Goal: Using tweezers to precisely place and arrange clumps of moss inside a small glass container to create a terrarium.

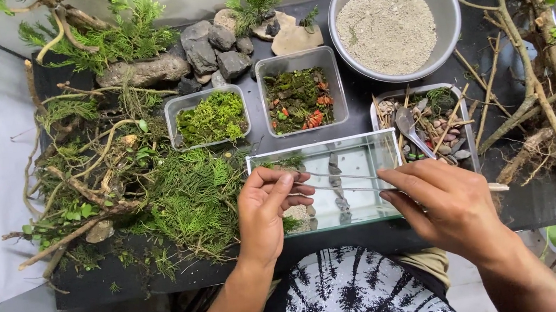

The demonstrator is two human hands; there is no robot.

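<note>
Head view, looking down on a dark desk (85,286) crowded with plants and stones. Low at centre, a small clear glass tank (325,182), near the front edge. Right hand (445,204) pinched shut on long metal tweezers (336,181), tips pointing left across the tank's open top. Left hand (266,205) with fingertips drawn together at those tips, apparently nipping something tiny; what exactly, too small to tell. Inside the tank, a few grey stones and a green sprig at the back wall.

Behind the tank: a tub of bright green moss (212,118), a tub of darker moss with orange bits (299,99), a pile of dark rocks (212,49), a metal bowl of pale sand (388,24). To the right, a tray of pebbles and twigs with a spoon (409,128) lying in it. Ferny branches (158,196) heaped at left, bare roots (541,101) at right.

Likely slips: tweezer tips knocking the thin glass wall, or the pinched bit dropping among the stones. A pushed wrist could nudge the tank toward the near edge.

Open room scarce: branches touching the tank's left corner, tray just beside its right. Free space only above the tank and along the bare front strip.
</note>
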